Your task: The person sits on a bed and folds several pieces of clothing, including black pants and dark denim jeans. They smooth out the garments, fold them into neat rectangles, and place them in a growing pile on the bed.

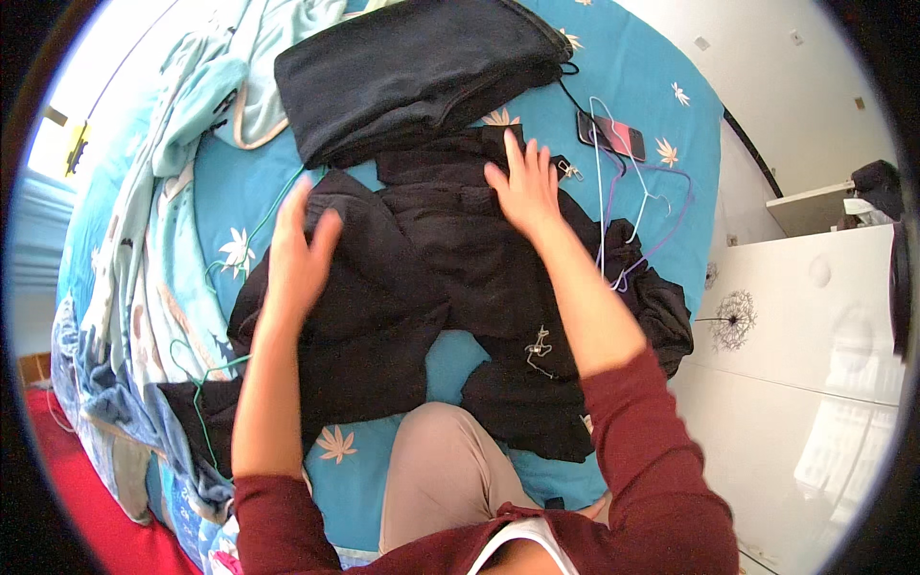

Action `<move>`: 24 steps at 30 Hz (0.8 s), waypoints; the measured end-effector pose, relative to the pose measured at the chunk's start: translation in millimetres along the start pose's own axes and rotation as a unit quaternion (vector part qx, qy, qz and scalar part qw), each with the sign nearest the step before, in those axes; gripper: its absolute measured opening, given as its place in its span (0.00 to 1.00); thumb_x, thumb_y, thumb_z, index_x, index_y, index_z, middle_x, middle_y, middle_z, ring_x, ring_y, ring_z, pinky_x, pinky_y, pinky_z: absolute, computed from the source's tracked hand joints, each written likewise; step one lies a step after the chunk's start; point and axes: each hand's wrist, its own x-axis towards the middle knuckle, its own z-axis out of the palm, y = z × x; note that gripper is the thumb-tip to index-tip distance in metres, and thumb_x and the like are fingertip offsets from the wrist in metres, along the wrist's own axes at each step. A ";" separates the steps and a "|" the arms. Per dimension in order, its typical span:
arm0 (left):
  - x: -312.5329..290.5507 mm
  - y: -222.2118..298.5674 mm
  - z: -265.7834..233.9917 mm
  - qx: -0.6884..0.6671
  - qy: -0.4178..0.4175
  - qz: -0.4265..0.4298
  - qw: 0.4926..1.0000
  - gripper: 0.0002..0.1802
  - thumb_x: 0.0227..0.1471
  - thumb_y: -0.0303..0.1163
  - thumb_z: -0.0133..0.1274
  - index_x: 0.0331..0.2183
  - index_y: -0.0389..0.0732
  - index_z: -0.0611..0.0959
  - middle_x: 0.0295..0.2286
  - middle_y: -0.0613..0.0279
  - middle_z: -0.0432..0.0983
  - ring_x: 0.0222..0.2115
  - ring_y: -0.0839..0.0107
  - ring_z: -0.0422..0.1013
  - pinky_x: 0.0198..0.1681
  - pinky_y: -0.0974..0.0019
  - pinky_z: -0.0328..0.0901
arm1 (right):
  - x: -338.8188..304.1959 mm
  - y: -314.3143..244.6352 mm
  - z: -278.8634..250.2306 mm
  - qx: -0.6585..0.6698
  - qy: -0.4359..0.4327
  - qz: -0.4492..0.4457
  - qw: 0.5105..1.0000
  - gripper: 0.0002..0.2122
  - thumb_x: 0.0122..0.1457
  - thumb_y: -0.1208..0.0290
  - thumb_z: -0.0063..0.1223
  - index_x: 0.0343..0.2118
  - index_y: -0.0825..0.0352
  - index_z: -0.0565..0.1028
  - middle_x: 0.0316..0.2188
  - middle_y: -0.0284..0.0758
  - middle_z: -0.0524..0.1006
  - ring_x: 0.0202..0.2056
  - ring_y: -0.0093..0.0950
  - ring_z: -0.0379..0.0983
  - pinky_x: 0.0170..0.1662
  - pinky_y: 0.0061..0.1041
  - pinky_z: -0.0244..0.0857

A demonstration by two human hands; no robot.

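On the turquoise flowered bedsheet (661, 57), both hands press flat, fingers spread and grasping nothing, left hand (299, 251) at nine o'clock, right hand (525, 184) at twelve, smoothing the crumpled black fabric garment (431, 278) mid-fold, next likely folding a side inward

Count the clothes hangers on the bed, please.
4, maybe more hidden: a white hanger and a purple hanger right of the right hand, two green hangers by the left hand.

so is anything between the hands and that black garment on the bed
Nothing visible. The right hand lies flat on the black garment, and the left hand hovers just above its left part with open fingers.
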 end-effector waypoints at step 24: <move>-250.3 77.8 -9.6 -0.040 -0.061 0.018 0.997 0.15 0.32 0.22 0.60 0.26 0.39 0.72 0.39 0.57 0.68 0.41 0.54 0.64 0.43 0.57 0.60 | -271.3 -13.6 -44.0 0.030 -0.331 0.017 0.943 0.31 0.58 0.42 0.27 0.60 0.56 0.54 0.63 0.42 0.38 0.64 0.37 0.27 0.59 0.54 0.23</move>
